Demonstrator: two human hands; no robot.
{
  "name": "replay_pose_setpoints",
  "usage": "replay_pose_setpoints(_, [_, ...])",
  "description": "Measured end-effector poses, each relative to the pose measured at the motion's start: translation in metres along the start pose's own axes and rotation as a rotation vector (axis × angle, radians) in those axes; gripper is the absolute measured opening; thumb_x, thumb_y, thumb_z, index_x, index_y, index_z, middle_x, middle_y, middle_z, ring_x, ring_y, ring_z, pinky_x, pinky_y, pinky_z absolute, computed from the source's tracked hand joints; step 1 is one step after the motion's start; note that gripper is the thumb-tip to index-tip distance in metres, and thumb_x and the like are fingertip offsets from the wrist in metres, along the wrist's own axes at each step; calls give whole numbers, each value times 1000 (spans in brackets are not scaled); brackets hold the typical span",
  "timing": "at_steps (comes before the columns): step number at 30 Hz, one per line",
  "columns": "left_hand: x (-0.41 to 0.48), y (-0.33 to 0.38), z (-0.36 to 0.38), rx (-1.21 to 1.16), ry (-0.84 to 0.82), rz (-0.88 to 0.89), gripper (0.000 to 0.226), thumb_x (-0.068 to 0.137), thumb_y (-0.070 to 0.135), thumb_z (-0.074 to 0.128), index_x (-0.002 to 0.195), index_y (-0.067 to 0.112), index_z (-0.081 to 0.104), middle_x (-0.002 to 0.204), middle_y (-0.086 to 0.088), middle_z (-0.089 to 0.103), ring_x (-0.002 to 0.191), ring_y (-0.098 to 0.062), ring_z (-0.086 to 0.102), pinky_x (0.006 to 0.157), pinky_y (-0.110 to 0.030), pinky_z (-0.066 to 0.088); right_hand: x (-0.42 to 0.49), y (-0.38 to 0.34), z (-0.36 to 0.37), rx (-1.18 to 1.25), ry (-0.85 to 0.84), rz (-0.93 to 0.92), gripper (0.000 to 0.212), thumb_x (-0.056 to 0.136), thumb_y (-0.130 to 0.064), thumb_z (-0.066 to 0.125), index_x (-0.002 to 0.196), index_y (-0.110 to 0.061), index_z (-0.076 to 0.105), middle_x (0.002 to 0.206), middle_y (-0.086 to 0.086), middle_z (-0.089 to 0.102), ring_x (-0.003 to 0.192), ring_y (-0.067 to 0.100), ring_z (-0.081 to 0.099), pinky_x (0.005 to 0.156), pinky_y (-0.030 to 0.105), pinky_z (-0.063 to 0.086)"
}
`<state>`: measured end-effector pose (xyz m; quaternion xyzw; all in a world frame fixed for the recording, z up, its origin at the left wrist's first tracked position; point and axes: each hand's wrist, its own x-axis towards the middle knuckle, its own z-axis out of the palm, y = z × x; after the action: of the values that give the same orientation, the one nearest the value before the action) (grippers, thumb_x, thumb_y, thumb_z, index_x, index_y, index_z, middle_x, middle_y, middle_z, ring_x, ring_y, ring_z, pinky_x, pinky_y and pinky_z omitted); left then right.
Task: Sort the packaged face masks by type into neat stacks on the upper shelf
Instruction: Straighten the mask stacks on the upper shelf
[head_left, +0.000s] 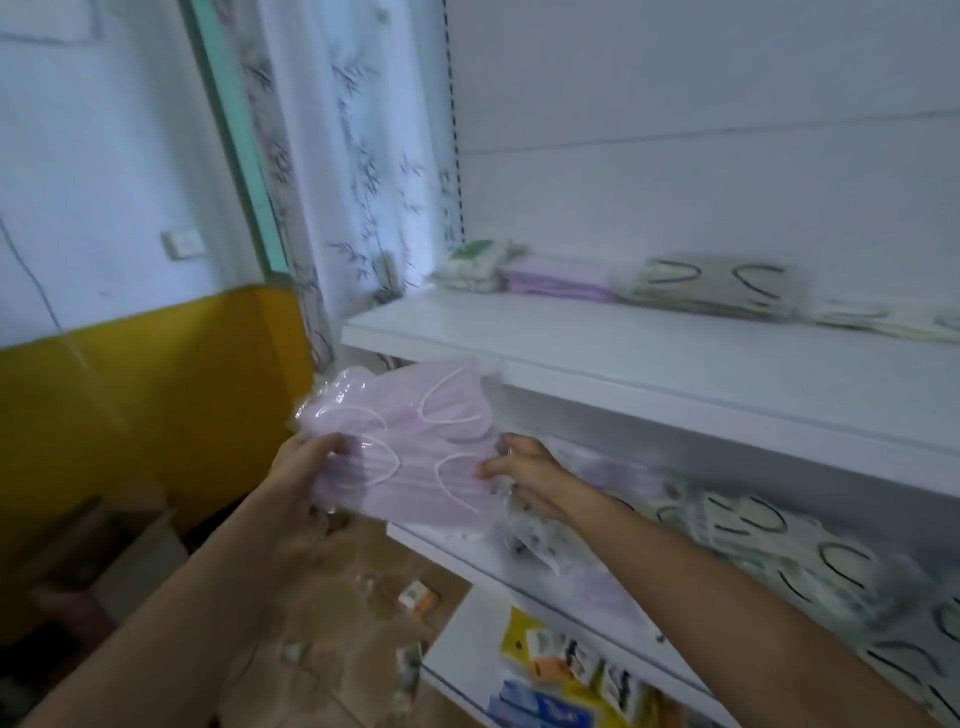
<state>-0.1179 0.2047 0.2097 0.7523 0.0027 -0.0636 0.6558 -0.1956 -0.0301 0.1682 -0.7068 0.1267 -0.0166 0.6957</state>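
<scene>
**A:** Left grip (311, 457) is clamping the left edge of the lilac mask packs (410, 441), fingers curling over the top. Right grip (519, 467) is pinching the right edge.

**B:** Where's the bundle sitting?

**A:** It's hanging in the air just below the upper shelf (623, 353) lip, above the mixed pile (779, 540) on the lower shelf (467, 561).

**B:** Which step?

**A:** Prob. carrying lilac ones up to their type. A lilac stack (558, 280) is already lying there, btw green-printed packs (475, 265) and grey packs (717, 286) w/ black loops.

**B:** Next?

**A:** I'm guessing it's calling for lifting over the lip, landing on the lilac stack and squaring edges. The film is looking slippery, so both grips need holding firm.

**B:** Any brand or text?

**A:** Nothing's reading on the masks. Yellow packets (561, 670) at the bottom are showing print, but it's too blurred.
</scene>
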Motion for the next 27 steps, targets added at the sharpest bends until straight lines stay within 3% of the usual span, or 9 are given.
replay_pose_setpoints(3, [5,28,-14,-46,-12,99,5,82,0,58,82,4,61,85,-18,62,69,-27,60,61,-33,51,6,-41,8,2,72,-157,49,70,0,75,114,-1,53,114,14,58,97,25,60,71,38,56])
replay_pose_setpoints(5, [7,49,-7,-79,-50,152,4,82,2,61,84,5,60,86,-17,63,69,-27,61,61,-35,54,1,-73,-4,-18,151,-257,55,72,-2,75,122,-4,53,118,9,58,100,26,59,69,32,51])
replay_pose_setpoints(8, [6,80,23,-91,-129,257,5,84,10,65,84,8,60,83,-13,63,70,-24,61,65,-35,52,-9,-114,-41,15,215,-377,19,75,0,71,88,-9,61,85,5,57,81,20,55,62,25,41])
replay_pose_setpoints(10, [3,100,54,-105,-193,337,9,83,14,67,79,10,61,81,-12,62,71,-23,59,63,-29,49,-21,-135,-74,11,317,-439,31,75,-3,72,66,-20,47,70,2,44,68,15,44,55,23,31])
replay_pose_setpoints(14, [-10,133,142,-183,-372,409,15,82,11,68,73,13,57,76,-7,62,70,-17,58,63,-22,50,-67,-154,-155,43,484,-530,28,61,-22,81,81,-15,62,78,8,53,75,18,49,65,29,36])
replay_pose_setpoints(17, [-32,150,220,-272,-523,392,15,80,6,69,75,13,58,78,-7,61,74,-19,59,66,-26,50,-111,-156,-219,93,604,-574,11,72,-2,73,76,-11,67,75,3,66,74,20,59,66,26,48])
replay_pose_setpoints(19, [-46,154,271,-346,-575,380,16,77,3,71,81,14,59,81,-5,63,78,-20,59,65,-26,48,-141,-153,-258,142,649,-582,17,74,7,68,79,-9,69,76,4,70,75,22,64,73,29,52])
replay_pose_setpoints(25, [-91,158,368,-390,-675,436,26,73,4,75,94,10,60,84,-4,64,81,-22,59,77,-31,48,-202,-142,-334,85,812,-598,19,73,7,68,82,-10,69,78,2,70,73,18,64,70,27,52])
replay_pose_setpoints(27, [-99,159,386,-377,-708,457,41,67,13,81,102,12,59,94,-5,65,89,-24,61,82,-32,49,-218,-138,-347,3,791,-591,24,70,4,72,88,-13,68,80,0,70,73,14,66,67,24,53])
